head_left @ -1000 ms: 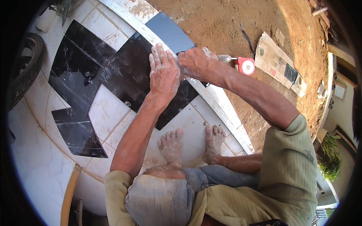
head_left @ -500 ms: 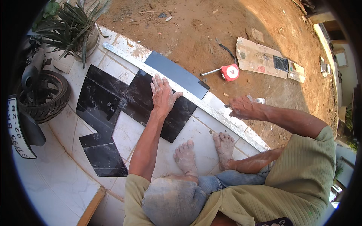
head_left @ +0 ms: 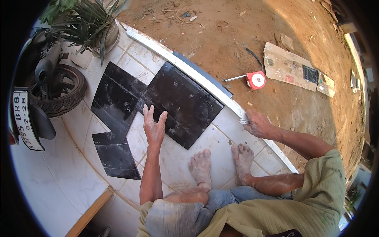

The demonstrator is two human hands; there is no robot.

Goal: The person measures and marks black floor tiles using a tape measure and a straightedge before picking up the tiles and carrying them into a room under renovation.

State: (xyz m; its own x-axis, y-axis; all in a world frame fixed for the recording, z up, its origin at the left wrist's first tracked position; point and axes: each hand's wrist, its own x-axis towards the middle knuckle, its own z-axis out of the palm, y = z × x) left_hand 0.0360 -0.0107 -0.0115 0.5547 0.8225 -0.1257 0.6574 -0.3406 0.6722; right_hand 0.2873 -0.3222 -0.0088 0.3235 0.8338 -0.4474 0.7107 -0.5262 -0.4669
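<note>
My left hand is raised over the black tiles, fingers apart and holding nothing. Big black dusty tiles lie on the white tiled floor. A long pale metal straightedge runs diagonally along their outer side, covering much of a blue-grey tile beneath it. My right hand is closed round a small silver metal tool at the straightedge, right of the large black tile. The tool's full shape is hidden by my fingers. My bare, dusty feet rest on the white floor below.
A motorbike wheel and potted plant stand at the left. On the dirt lie a red tape measure, a dark strip and cardboard. A wood-edged white raised surface curves at the lower left.
My left hand has lifted off the straightedge and moved down-left, fingers apart. The straightedge has shifted outward over the blue-grey tile, exposing more black tile. My right hand has moved lower right.
</note>
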